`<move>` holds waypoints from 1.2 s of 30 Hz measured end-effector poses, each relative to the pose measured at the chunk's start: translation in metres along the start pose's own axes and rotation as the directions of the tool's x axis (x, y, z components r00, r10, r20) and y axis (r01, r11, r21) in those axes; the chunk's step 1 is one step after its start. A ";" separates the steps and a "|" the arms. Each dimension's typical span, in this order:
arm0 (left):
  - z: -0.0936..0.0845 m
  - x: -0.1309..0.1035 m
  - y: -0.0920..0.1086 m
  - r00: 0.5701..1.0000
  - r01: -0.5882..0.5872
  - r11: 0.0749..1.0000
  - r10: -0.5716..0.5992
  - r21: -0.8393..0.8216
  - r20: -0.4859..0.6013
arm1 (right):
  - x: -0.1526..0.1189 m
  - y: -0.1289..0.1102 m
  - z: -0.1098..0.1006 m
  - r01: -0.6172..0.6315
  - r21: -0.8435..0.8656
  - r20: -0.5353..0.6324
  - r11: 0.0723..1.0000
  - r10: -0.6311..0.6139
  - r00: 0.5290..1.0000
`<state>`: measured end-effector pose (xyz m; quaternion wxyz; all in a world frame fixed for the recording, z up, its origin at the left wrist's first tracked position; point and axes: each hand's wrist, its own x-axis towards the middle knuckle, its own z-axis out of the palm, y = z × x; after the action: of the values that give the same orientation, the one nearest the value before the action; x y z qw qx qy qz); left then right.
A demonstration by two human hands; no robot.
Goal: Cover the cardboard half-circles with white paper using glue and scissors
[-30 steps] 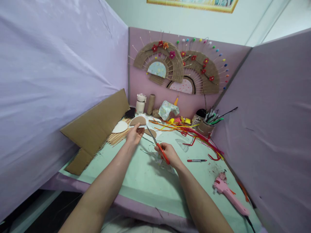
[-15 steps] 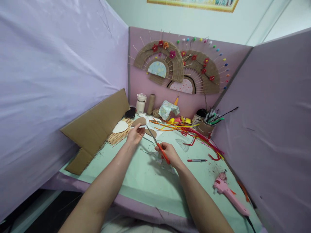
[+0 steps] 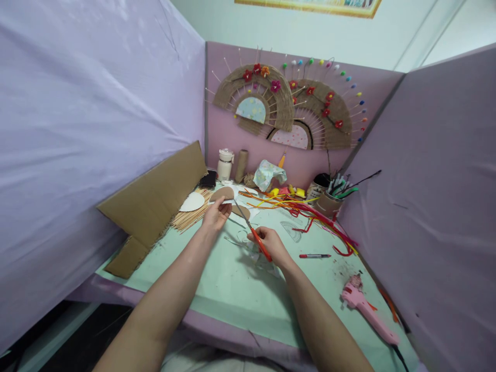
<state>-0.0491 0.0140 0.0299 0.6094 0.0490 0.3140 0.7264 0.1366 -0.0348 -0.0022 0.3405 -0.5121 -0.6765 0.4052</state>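
Note:
Pinched in my left hand (image 3: 217, 213) is a brown cardboard cutout (image 3: 222, 194) with a rounded edge and some white below it. My right hand (image 3: 269, 244) grips the orange handles of a pair of scissors (image 3: 260, 242), whose blades point up and left to the cutout's right edge. Whether the blades touch it I cannot tell. Just under the blades on the table lies a second brown cutout (image 3: 241, 211). Thin paper scraps (image 3: 253, 253) are scattered below my right hand. A white rounded cutout (image 3: 192, 202) rests on a pile of thin wooden sticks (image 3: 189, 219) left of my left hand.
A folded cardboard sheet (image 3: 155, 201) leans at the left. Red and orange pipe cleaners (image 3: 287, 206), a protractor (image 3: 291, 231), a marker (image 3: 314, 256) and a pink glue gun (image 3: 368, 315) lie to the right. Behind stand a white bottle (image 3: 225, 165) and a pen holder (image 3: 328, 204).
Almost nothing differs. Both hands, the cutout and the scissors keep nearly the same place; the whole view has shifted very slightly.

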 end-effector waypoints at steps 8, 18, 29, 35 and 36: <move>-0.001 0.001 0.000 1.000 -0.003 1.000 0.003 0.004 0.001 | -0.002 -0.004 -0.001 0.026 -0.043 -0.043 0.999 -0.027 0.999; -0.002 0.003 0.000 0.999 -0.050 0.999 0.050 -0.020 0.001 | -0.002 -0.006 -0.004 0.040 -0.138 -0.087 0.990 -0.053 0.995; 0.001 -0.003 -0.002 0.997 -0.020 1.000 0.018 0.022 0.077 | -0.001 -0.008 -0.006 -0.014 0.162 -0.195 0.987 0.046 0.980; 0.000 -0.023 -0.033 0.926 0.052 0.939 -0.173 0.339 0.336 | 0.001 -0.015 -0.007 0.118 0.457 -0.281 0.882 0.018 0.959; -0.001 -0.026 -0.038 0.913 0.055 0.920 -0.204 0.389 0.354 | 0.002 -0.014 -0.008 0.149 0.469 -0.316 0.871 0.008 0.949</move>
<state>-0.0102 -0.0080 0.0177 0.6866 0.2846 0.3210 0.5870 0.1368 -0.0335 0.0141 0.5740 -0.4412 -0.5097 0.4647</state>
